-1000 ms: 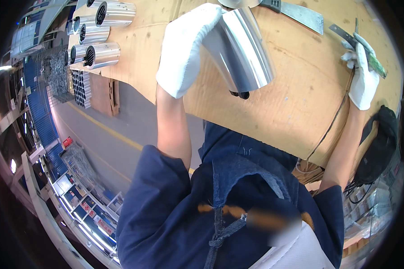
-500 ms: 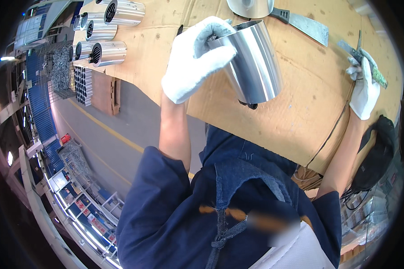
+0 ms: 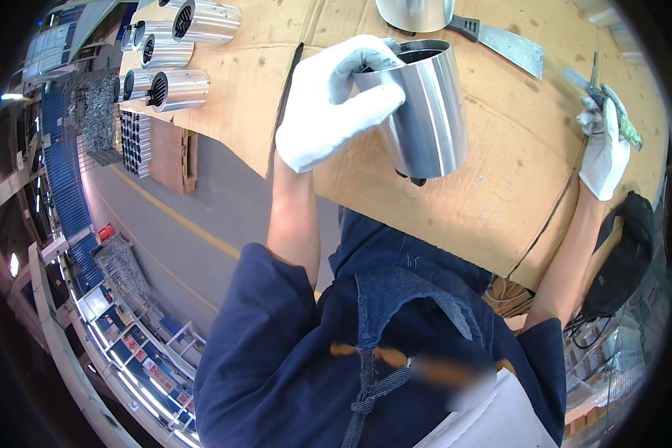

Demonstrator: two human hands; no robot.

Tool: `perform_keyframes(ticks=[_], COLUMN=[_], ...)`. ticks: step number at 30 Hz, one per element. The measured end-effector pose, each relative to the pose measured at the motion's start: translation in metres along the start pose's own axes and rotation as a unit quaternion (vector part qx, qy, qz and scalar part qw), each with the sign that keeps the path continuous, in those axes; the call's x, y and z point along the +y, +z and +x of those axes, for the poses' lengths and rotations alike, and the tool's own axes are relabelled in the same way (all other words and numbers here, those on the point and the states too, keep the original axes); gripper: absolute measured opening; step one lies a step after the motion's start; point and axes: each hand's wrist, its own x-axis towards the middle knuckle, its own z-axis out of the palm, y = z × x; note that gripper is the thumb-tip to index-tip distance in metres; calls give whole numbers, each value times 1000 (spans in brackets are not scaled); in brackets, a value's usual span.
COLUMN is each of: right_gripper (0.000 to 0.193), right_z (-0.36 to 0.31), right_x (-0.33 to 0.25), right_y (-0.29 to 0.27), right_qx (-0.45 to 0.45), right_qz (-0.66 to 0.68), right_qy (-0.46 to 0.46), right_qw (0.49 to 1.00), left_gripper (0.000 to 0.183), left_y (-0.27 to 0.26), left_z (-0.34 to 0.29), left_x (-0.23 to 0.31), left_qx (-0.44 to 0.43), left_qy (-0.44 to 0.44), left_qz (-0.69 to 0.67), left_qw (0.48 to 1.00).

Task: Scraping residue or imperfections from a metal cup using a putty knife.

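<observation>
My left hand (image 3: 336, 101), in a white glove, is closed on the upper rim of a shiny metal cylinder (image 3: 429, 112). The thumb lies against its outer wall, and the fingertips at the rim are partly hidden. The cylinder leans slightly, its dark inside showing at the top and small black feet (image 3: 412, 180) at its lower end. At the far right, my gloved right hand (image 3: 606, 149) is closed round a narrow tool with a flat grey blade and a worn green handle (image 3: 629, 133). This hand is well apart from the cylinder.
Cardboard (image 3: 500, 216) covers the worktop. A scraper (image 3: 509, 49) with a dark handle lies beyond the cylinder, beside another metal cylinder (image 3: 418, 13). Several similar cylinders (image 3: 183, 89) lie at the far left. A black bag (image 3: 621, 257) hangs by the right edge. Left of the table runs grey floor (image 3: 224, 183).
My left hand has shifted slightly right and toward me, and the cylinder stands a little more upright. My right hand has hardly moved and keeps hold of the bladed tool.
</observation>
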Motion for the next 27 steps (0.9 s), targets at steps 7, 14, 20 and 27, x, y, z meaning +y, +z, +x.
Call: perform_keyframes(ticks=[7, 14, 20, 27], right_gripper=[30, 30, 30, 31], right_z=[1, 1, 2, 1], right_x=[3, 1, 1, 1], right_y=[-4, -3, -4, -4], right_qx=[15, 14, 19, 19], right_qz=[28, 47, 33, 36], right_qy=[5, 12, 11, 15], right_qw=[999, 999, 999, 999], left_gripper=[28, 25, 24, 24], left_y=[9, 1, -16, -20], left_z=[2, -2, -9, -9], left_x=[6, 14, -4, -9], left_qx=[36, 56, -24, -67], left_qy=[-27, -59, 37, 109], left_qz=[48, 60, -4, -24], left_qw=[998, 995, 999, 992])
